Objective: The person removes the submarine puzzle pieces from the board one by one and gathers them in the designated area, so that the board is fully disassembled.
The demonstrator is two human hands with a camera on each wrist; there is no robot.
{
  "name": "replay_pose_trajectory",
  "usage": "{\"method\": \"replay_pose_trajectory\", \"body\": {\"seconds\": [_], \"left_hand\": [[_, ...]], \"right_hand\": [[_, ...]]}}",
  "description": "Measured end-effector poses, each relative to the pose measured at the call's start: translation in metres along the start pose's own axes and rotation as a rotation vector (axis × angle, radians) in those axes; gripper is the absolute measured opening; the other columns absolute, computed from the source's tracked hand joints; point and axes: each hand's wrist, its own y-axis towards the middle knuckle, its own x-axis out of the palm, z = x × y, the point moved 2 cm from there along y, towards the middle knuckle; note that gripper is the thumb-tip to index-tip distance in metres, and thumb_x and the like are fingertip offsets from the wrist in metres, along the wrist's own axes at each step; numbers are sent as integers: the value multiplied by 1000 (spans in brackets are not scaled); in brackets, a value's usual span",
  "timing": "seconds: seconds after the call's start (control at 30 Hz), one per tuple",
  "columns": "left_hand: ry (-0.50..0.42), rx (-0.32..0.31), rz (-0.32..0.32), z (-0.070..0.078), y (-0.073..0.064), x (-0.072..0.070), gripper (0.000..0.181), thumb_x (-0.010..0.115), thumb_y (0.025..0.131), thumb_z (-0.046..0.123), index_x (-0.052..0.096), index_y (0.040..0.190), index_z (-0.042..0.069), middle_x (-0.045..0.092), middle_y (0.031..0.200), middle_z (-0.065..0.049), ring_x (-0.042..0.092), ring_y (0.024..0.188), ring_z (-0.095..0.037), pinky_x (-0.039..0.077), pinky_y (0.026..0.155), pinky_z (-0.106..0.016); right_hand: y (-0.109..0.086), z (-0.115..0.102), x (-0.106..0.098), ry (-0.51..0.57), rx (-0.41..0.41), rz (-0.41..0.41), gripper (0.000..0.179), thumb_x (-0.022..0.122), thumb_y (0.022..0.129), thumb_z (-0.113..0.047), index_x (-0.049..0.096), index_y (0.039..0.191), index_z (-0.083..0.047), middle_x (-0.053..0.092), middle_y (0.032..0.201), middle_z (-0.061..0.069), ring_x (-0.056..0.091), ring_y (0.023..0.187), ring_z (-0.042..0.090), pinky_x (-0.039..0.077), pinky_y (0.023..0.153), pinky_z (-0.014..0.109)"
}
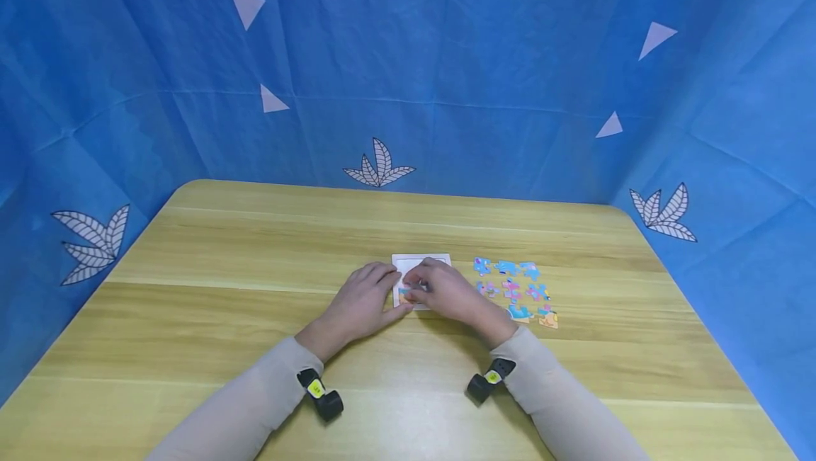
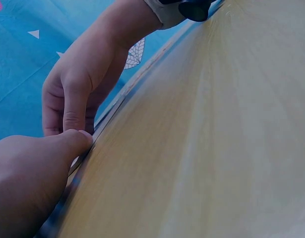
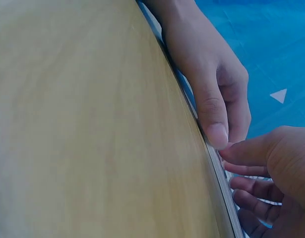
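Note:
A small white puzzle tray (image 1: 404, 260) lies flat on the table, with a blue and orange jigsaw piece (image 1: 403, 297) at its near left corner. My right hand (image 1: 446, 292) arches over the tray, thumb and fingertips pinching that piece; part of it is hidden under the fingers. Along the tray's left side rests my left hand (image 1: 363, 300), its thumb reaching along the near edge and its fingertips by the left rim. Both wrist views look low across the tabletop, where the left thumb (image 2: 75, 142) and the right thumb (image 3: 249, 150) come close to the other hand.
Several loose jigsaw pieces (image 1: 512, 289) lie in rows right of the tray, beside the right forearm. The wooden table (image 1: 223, 319) ends at a blue curtain (image 1: 510, 57) with white leaf and triangle prints. A black camera (image 1: 326, 403) is strapped to each wrist.

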Motion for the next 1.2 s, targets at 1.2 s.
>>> {"method": "replay_pose_trajectory", "body": {"seconds": [1.2], "left_hand": [[-16, -17, -11, 3, 0, -3, 66, 54, 93, 58, 59, 133, 5, 53, 135, -10, 47, 127, -28, 38, 108, -43]], "right_hand": [[-2, -3, 0, 128, 70, 116, 5, 64, 95, -10, 64, 98, -14, 65, 88, -5, 59, 81, 9, 51, 74, 28]]}}
